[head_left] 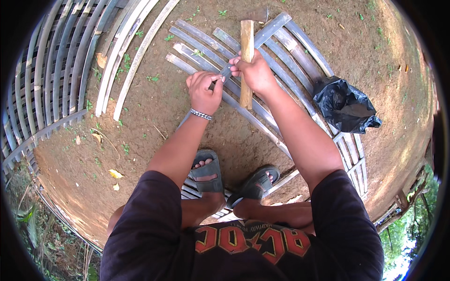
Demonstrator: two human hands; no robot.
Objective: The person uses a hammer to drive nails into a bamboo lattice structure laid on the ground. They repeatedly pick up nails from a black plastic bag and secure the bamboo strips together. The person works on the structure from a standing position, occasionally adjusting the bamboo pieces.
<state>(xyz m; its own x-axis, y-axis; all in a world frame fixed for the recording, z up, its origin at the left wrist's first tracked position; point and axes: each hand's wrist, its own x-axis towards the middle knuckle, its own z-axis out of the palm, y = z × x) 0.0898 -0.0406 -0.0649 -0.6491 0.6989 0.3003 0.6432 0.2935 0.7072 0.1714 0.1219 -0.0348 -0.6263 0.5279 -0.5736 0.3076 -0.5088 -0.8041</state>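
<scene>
Both hands meet over a lattice of bamboo slats [255,121] on the ground. My left hand [205,90], with a chain bracelet at the wrist, is closed with thumb and forefinger pinched at a diagonal crosspiece [271,31]; anything tiny between the fingertips is too small to make out. Beside it my right hand [255,71] is closed round the wooden handle of a hatchet-like tool [247,40]. Its dark metal head lies at the far end, and the handle's other end sticks out below my palm. The right fingertips come close to the same crosspiece.
A black plastic bag [344,105] rests open on the slats at right. Loose bamboo strips [144,47] lie at left, beside a larger slatted panel [51,70]. My sandalled feet [208,175] are near the lattice's lower end. Brown soil [140,140] carries small weeds and leaves.
</scene>
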